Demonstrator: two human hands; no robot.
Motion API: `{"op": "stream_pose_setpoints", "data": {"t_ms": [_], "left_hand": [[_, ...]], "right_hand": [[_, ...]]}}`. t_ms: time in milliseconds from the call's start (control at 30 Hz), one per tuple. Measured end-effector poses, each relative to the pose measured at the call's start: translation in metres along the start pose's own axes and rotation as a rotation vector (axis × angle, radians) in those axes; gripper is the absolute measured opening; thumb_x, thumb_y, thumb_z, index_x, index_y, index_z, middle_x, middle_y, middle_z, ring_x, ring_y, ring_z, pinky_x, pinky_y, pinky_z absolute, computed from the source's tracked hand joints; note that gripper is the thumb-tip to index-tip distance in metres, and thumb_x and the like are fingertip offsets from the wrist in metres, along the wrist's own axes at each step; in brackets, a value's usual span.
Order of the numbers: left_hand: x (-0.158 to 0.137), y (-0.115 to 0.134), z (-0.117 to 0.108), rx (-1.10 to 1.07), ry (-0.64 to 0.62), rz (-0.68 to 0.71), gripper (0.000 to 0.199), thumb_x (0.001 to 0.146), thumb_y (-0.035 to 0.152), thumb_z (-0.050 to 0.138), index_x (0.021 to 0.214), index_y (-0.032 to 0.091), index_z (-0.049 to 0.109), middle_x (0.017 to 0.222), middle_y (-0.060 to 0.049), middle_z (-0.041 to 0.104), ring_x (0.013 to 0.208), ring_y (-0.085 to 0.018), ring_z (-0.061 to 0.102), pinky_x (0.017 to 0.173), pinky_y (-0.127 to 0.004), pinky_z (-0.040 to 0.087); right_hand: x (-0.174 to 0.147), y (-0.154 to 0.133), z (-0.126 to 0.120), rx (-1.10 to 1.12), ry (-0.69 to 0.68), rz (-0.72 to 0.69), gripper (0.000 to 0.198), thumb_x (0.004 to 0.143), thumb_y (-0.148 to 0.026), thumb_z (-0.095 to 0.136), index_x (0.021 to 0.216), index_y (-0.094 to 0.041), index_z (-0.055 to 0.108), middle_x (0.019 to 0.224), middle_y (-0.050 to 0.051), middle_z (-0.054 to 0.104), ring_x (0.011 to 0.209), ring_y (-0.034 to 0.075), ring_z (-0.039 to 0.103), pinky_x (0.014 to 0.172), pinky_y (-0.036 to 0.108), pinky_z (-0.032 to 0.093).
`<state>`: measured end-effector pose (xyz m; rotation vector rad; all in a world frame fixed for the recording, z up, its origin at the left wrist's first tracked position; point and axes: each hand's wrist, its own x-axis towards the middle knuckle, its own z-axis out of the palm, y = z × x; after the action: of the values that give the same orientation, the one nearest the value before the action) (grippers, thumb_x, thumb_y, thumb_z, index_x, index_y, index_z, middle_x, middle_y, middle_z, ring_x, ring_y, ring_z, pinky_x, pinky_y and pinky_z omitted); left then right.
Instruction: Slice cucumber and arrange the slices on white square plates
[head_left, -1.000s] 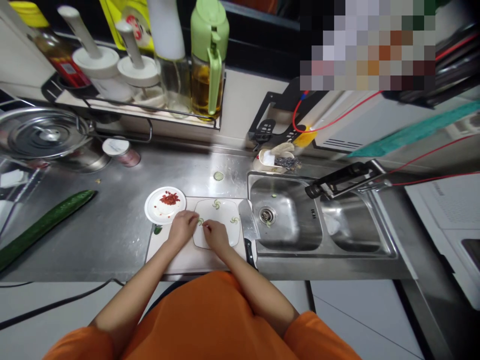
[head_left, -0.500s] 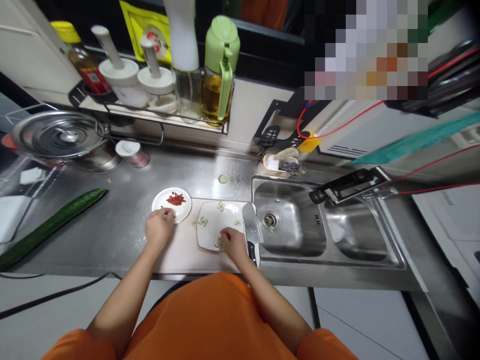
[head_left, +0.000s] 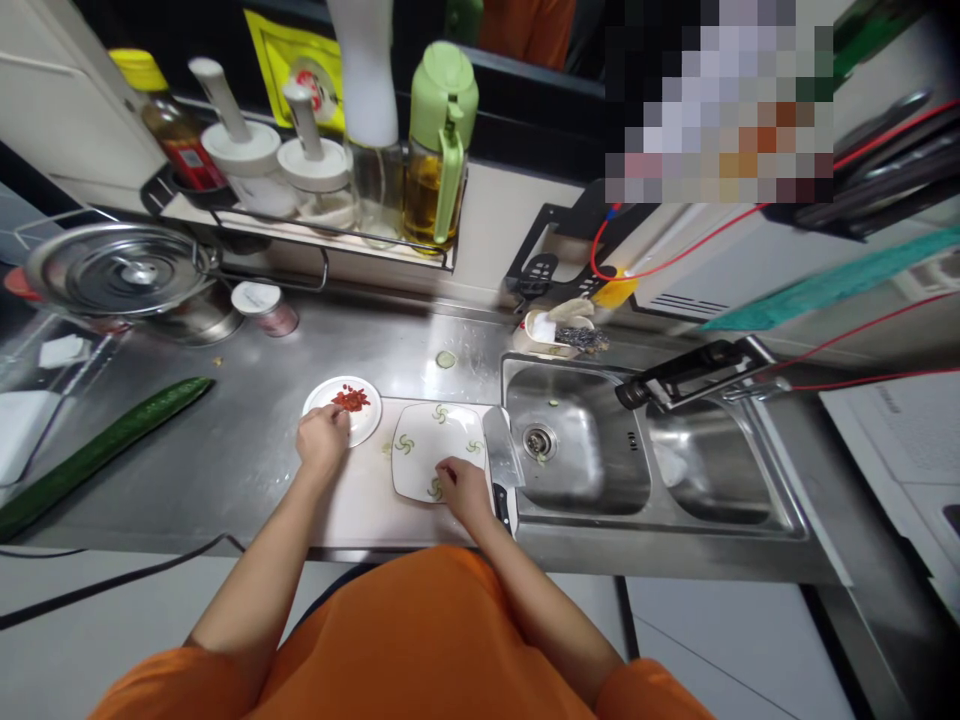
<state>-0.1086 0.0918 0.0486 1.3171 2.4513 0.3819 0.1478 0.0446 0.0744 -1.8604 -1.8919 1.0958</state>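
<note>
A small round white plate carries a heap of small red pieces. My left hand is at the plate's near-left edge, its fingers drawn together close to the red pieces; what they pinch, if anything, is hidden. Beside it, a squarish white plate with green swirls lies on the pale cutting board. Over this plate's near-right part is my right hand, fingers closed in a pinch, the contents too small to make out. A cleaver with a black handle lies just right of the squarish plate.
A long cucumber lies on the steel counter at left. Behind are a lidded pot, a tin, a cucumber slice and a rack of bottles. The double sink with its faucet is at right.
My left hand has shifted slightly forward and right, nearer the red pieces. My right hand stays pinched over the squarish plate. The view has tilted a little.
</note>
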Motion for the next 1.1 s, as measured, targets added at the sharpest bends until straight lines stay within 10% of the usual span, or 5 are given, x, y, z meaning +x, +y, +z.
{"op": "stream_pose_setpoints", "data": {"t_ms": [533, 1100], "left_hand": [[-0.043, -0.001, -0.009, -0.155, 0.006, 0.204, 0.024, 0.076, 0.035, 0.051, 0.079, 0.02, 0.07, 0.086, -0.005, 0.069, 0.081, -0.02, 0.06, 0.076, -0.029, 0.043], [-0.083, 0.033, 0.033, -0.216, -0.096, 0.378, 0.024, 0.08, 0.035, 0.051, 0.078, 0.019, 0.068, 0.079, -0.005, 0.069, 0.078, -0.019, 0.059, 0.077, -0.031, 0.042]], "right_hand": [[0.002, 0.0, -0.001, -0.029, -0.024, -0.001, 0.02, 0.079, -0.017, 0.05, 0.079, -0.02, 0.069, 0.079, 0.003, 0.069, 0.074, 0.015, 0.06, 0.066, 0.021, 0.039], [0.027, -0.01, 0.019, -0.063, -0.05, -0.145, 0.024, 0.082, -0.016, 0.049, 0.096, -0.019, 0.068, 0.088, 0.005, 0.068, 0.086, 0.017, 0.058, 0.079, 0.026, 0.039]]}}
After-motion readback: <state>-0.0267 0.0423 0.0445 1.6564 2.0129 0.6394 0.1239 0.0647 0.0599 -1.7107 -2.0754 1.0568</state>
